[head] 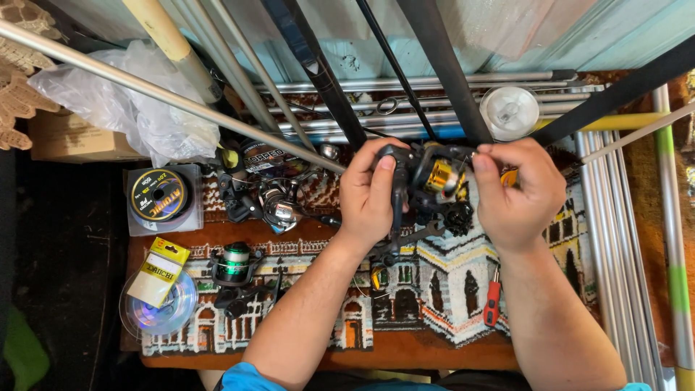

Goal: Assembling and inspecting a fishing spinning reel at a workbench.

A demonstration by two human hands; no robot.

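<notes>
While hemmed by rods (318, 72) above, gripped reel (433, 182) between left hand (368, 197) and right hand (515, 194), fingers closed on it; open mat (434, 289) below wrists, red screwdriver (492, 298) beside right forearm.

Fishing reel (434, 177) at centre, held between left hand (369, 199) and right hand (517, 195), above the patterned mat (434, 289). Left of it lie a second reel (279, 206) and line spool (159, 195); rods (434, 108) far; screwdriver (492, 300) near right.
</notes>
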